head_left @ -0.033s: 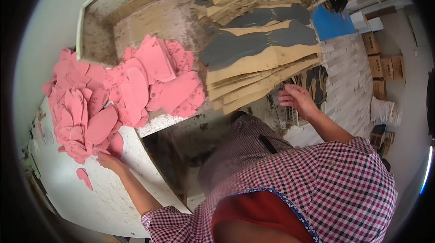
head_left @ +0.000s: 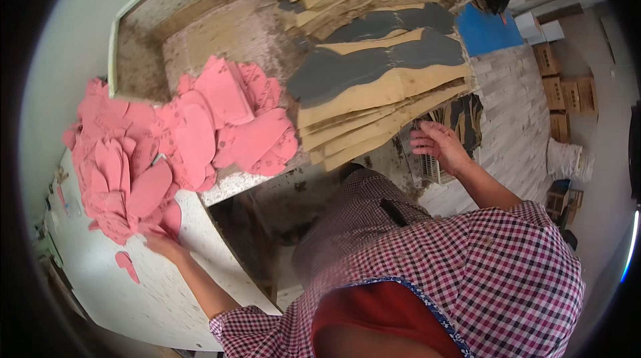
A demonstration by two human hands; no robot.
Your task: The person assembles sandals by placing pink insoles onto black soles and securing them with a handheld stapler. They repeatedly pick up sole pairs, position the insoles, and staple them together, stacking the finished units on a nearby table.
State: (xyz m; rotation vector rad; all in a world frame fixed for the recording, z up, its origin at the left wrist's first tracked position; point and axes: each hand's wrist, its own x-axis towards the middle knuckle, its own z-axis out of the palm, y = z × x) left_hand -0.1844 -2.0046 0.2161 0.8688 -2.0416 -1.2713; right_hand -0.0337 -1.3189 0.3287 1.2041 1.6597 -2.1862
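My left hand (head_left: 164, 246) is at the near edge of a big heap of pink insole-shaped pieces (head_left: 152, 188). Its fingers stretch toward the heap and touch the lowest pieces, which partly hide the fingertips. One small pink piece (head_left: 127, 267) lies apart on the white tabletop (head_left: 187, 278), left of that hand. My right hand (head_left: 441, 147) hangs in the air beyond the table's right side, with loosely bent, parted fingers and nothing seen in them. Close to it are the stacked tan sheets (head_left: 387, 114) with dark grey cut shapes (head_left: 374, 64) on top.
A worn, stained tray with a raised rim (head_left: 112, 57) stands at the back. Below my right hand is a light slatted basket (head_left: 431, 169), with dark and tan pieces (head_left: 464, 121) behind it. Cardboard boxes (head_left: 553, 94) are stacked at the far right, beyond the plank-patterned floor (head_left: 511, 111).
The view has shifted slightly, so the heap and sheets appear a little lower and further left. Both hands keep nearly the same places.
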